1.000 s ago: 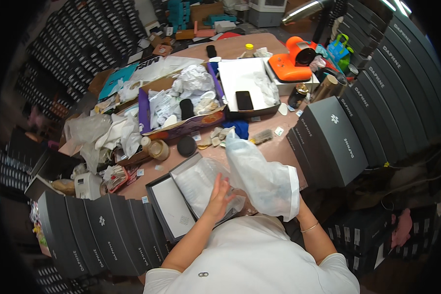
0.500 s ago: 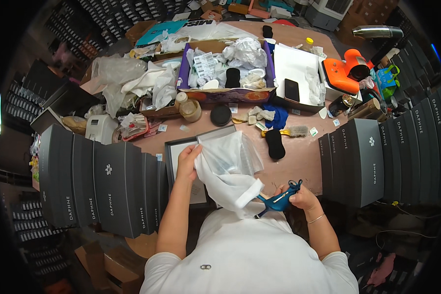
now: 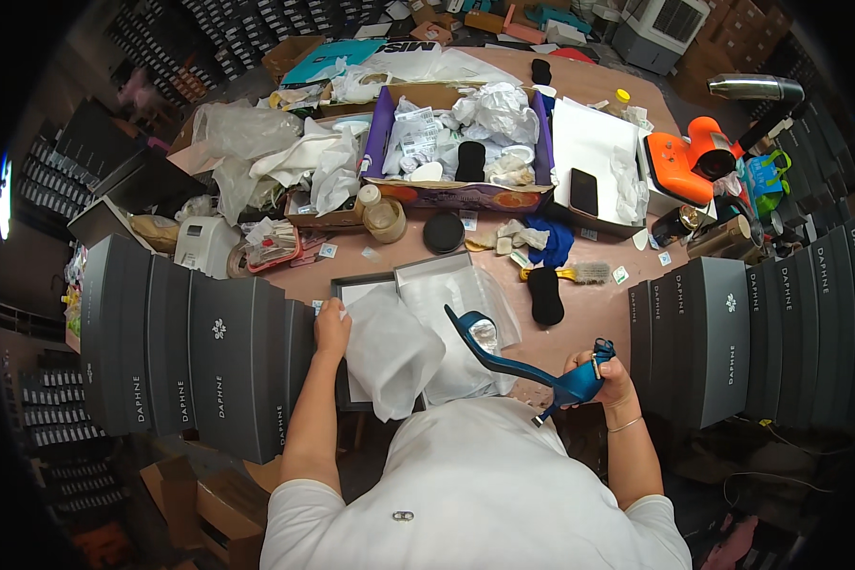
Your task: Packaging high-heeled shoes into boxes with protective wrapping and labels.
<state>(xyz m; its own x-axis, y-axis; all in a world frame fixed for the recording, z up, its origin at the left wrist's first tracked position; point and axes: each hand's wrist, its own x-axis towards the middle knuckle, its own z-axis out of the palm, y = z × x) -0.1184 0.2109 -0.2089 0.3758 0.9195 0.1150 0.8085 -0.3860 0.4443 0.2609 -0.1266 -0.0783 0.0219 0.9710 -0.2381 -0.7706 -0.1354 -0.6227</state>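
Observation:
My right hand (image 3: 612,382) is closed round the back of a teal-blue heeled sandal (image 3: 518,366). Its open toe, with a wad of white paper in it, points up and left, and the heel hangs downward. My left hand (image 3: 332,330) pinches the upper left edge of a thin white bag or sheet (image 3: 394,361). This soft white material droops over an open grey shoebox (image 3: 351,391). Beside it, more white wrapping (image 3: 467,318) lies spread over the box's right part, partly behind the sandal.
Stacks of grey shoeboxes flank me at left (image 3: 221,370) and right (image 3: 703,332). Across the table stand a purple carton (image 3: 456,195) of crumpled paper, a bottle (image 3: 384,220), a black sponge (image 3: 545,296), a brush (image 3: 589,274), a phone (image 3: 584,193) and an orange heat blower (image 3: 679,169).
The sandal has come out from the white wrapping and moved right and up in my right hand. My left hand has moved left and down with the white material, which now sags over the box.

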